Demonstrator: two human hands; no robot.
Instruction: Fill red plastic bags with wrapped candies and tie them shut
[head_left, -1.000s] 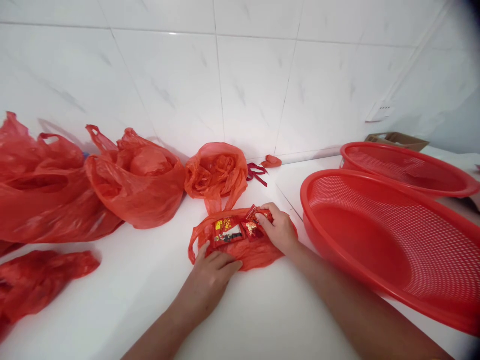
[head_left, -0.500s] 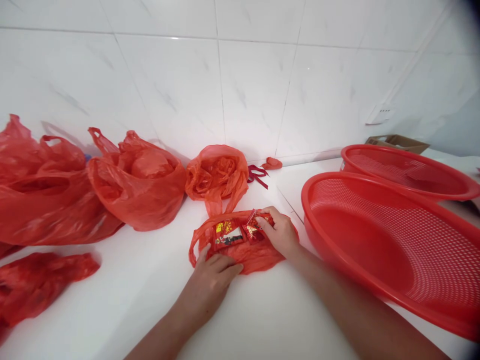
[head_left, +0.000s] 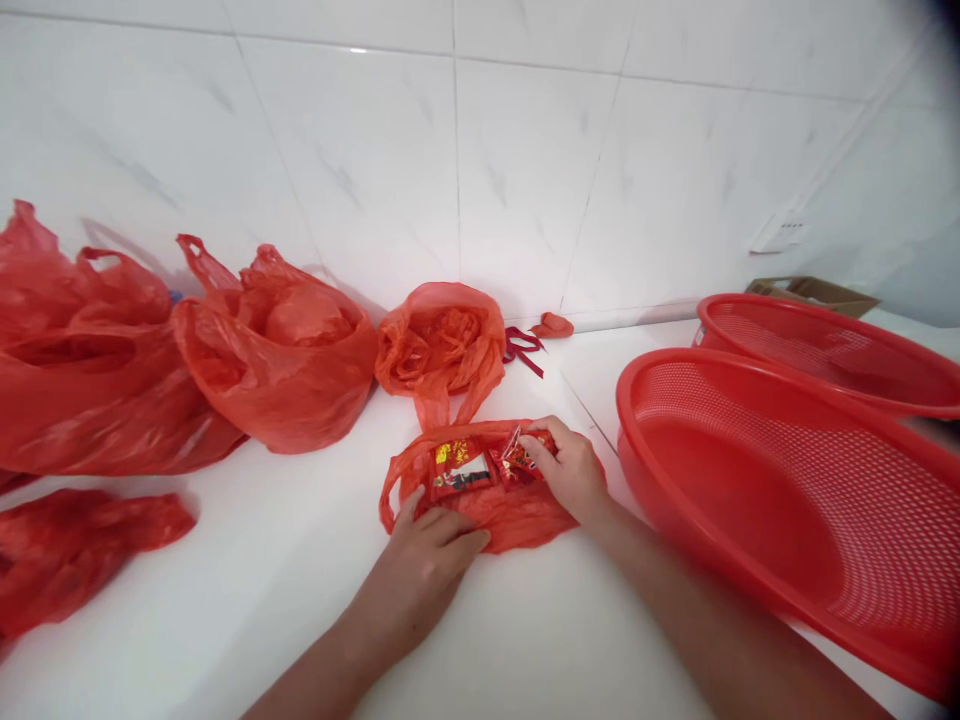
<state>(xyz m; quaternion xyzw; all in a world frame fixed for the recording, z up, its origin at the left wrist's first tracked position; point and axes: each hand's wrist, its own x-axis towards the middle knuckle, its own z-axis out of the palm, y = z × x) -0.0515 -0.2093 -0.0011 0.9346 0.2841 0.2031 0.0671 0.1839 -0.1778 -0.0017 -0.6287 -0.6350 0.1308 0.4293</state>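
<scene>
A thin red plastic bag [head_left: 532, 520] lies opened out on the white table in front of me. Inside it, on the left, rests a flat red packet with yellow print [head_left: 460, 470]. A second small shiny red packet [head_left: 516, 455] is beside it, tilted, under the fingers of my right hand [head_left: 574, 470]. That hand is closed around the packet's right part, which it partly hides. At the bag's near left edge, my left hand [head_left: 427, 555] grips the plastic with bent fingers.
Filled red plastic bags [head_left: 277, 370] stand to the left, and a crumpled one [head_left: 82, 550] lies nearer. Behind my hands is another red bag [head_left: 442, 345], beside a dark red ribbon [head_left: 523, 345]. Large red mesh baskets [head_left: 720, 540] occupy the right; a cardboard box [head_left: 817, 292] sits behind.
The view has shifted slightly, moving most things a little to the right. My right hand has tilted the small packet a bit. My left hand stays on the bag's edge.
</scene>
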